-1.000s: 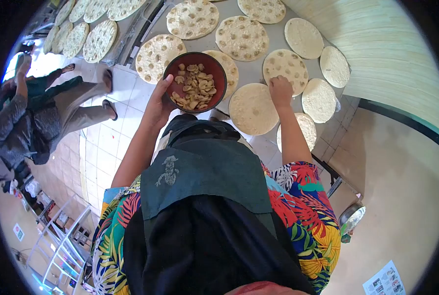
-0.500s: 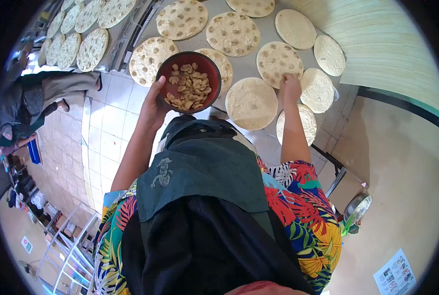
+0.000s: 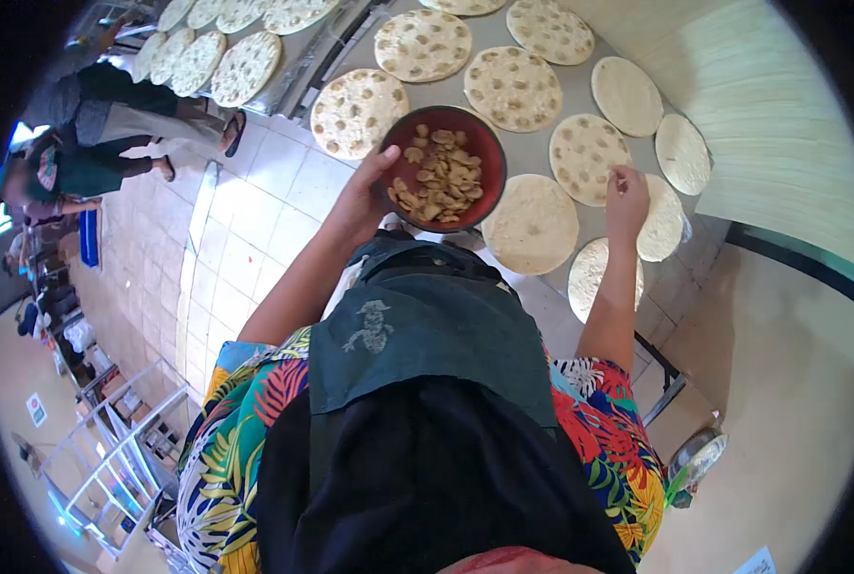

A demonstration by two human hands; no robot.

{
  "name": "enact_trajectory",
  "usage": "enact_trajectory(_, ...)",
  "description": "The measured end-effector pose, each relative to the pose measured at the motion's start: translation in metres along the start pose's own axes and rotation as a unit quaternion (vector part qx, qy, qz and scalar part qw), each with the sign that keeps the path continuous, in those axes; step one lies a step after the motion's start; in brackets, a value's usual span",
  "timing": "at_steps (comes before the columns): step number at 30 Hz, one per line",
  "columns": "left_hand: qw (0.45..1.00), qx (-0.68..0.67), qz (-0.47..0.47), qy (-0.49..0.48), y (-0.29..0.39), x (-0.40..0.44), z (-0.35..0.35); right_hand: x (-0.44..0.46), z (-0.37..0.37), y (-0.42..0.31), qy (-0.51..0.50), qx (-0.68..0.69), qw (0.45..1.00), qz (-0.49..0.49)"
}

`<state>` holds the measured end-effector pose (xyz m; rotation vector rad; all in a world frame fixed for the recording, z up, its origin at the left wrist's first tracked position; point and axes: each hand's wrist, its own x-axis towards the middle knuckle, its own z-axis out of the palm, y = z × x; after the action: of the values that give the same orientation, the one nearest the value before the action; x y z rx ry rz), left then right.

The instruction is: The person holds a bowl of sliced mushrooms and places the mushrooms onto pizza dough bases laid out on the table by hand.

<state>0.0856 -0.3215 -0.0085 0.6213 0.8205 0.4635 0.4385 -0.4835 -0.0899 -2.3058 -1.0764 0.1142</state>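
Observation:
My left hand [image 3: 362,199] grips the rim of a dark bowl with a red inside [image 3: 492,153], thumb over the edge. Sliced mushrooms [image 3: 441,177] lie in the bowl. My right hand [image 3: 628,203] has its fingers pinched together at the right edge of a mushroom-dotted flat round dough [image 3: 590,158]; whatever is between the fingertips is too small to make out. Just left of that hand lies a pale round dough [image 3: 530,225] with hardly any pieces on it. Another plain round [image 3: 658,225] is partly behind my right hand.
More dough rounds, some dotted [image 3: 513,88], some plain [image 3: 627,96], cover the grey table [image 3: 446,93]. A second table with rounds [image 3: 245,70] stands at the upper left. People [image 3: 102,124] are on the tiled floor there. A metal bowl [image 3: 700,457] sits at the lower right.
The view has shifted, so the table, bowl and both hands appear farther right. My right hand has moved to the dotted round's right edge. The bowl remains in my left hand.

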Motion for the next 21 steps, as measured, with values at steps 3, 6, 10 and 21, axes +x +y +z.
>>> enact_trajectory(3,0.999,0.004,0.01,-0.035,0.002,0.002,-0.001,0.001,-0.033,-0.093,0.0,0.132,0.99,-0.058)
enact_trajectory(6,0.997,0.016,0.014,-0.07,0.0,0.005,-0.009,-0.011,-0.051,-0.176,-0.043,0.239,0.956,-0.165)
enact_trajectory(10,0.994,0.069,0.041,-0.073,-0.027,0.017,0.015,-0.035,-0.04,-0.181,-0.154,0.252,0.94,-0.173)
enact_trajectory(21,0.991,0.115,0.053,-0.045,-0.012,-0.024,0.011,-0.075,0.007,-0.224,-0.182,-0.068,0.924,-0.329)
